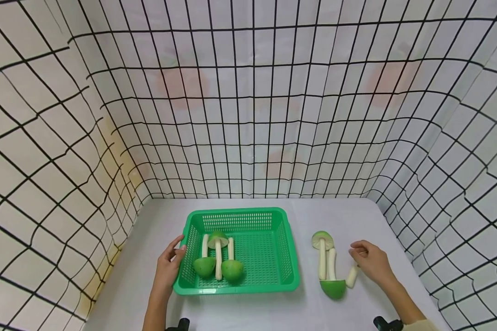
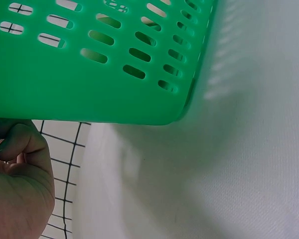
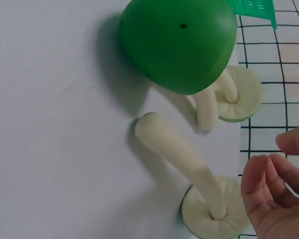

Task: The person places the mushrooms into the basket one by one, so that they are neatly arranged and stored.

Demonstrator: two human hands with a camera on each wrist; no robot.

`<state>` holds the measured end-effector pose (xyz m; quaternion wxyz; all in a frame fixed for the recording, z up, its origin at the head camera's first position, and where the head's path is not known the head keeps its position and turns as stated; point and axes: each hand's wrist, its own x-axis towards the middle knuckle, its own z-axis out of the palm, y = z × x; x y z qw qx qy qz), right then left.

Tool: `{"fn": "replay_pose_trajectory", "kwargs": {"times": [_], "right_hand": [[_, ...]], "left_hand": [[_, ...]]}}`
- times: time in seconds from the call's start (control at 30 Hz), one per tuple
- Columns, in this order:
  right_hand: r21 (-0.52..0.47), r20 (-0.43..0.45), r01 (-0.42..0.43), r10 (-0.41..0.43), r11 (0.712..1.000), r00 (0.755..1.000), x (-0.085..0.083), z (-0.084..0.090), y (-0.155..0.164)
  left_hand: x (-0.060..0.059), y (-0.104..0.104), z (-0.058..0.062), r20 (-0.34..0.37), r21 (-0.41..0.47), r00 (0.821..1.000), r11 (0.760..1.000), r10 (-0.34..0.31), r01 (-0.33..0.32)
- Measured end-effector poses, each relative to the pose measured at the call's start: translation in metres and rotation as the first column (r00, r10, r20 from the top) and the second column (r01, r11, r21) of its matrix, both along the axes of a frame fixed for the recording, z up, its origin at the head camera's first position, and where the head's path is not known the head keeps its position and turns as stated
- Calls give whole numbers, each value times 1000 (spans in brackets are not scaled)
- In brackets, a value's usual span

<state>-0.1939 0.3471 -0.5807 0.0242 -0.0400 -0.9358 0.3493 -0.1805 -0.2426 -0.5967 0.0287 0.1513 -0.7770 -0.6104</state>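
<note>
A green plastic basket (image 1: 236,212) stands on the white table and holds three toy mushrooms (image 1: 218,259) with green caps and pale stems. My left hand (image 1: 176,250) is at the basket's left rim; in the left wrist view its curled fingers (image 2: 15,147) hook under the basket's rim (image 2: 89,89). Right of the basket three more mushrooms (image 1: 330,269) lie on the table. My right hand (image 1: 358,253) hovers with loosely curled fingers (image 3: 274,174) just beside the nearest mushroom (image 3: 182,157), apart from its cap. A big green cap (image 3: 179,42) lies beyond it.
White walls with a black grid (image 1: 248,115) enclose the table on the left, back and right. Bare tabletop (image 1: 339,216) lies behind the loose mushrooms and in front of the basket.
</note>
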Motion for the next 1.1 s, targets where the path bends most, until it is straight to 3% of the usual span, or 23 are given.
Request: {"fn": "replay_pose_trajectory", "kwargs": {"times": [0.17, 0.47, 0.8, 1.1], "right_hand": [[66, 35, 79, -82, 995, 996, 5, -10, 8], [69, 97, 158, -165, 985, 982, 14, -31, 17], [14, 181, 180, -179, 984, 967, 12, -44, 22], [-8, 224, 127, -121, 992, 967, 10, -55, 20]], "left_hand": [[-1, 0, -1, 0, 3, 1000, 1000, -3, 3], [-1, 0, 2, -7, -12, 1000, 1000, -7, 7], [-4, 1, 0, 6, 9, 1000, 1000, -4, 4], [-3, 1, 3, 32, -2, 999, 1000, -7, 7]]}}
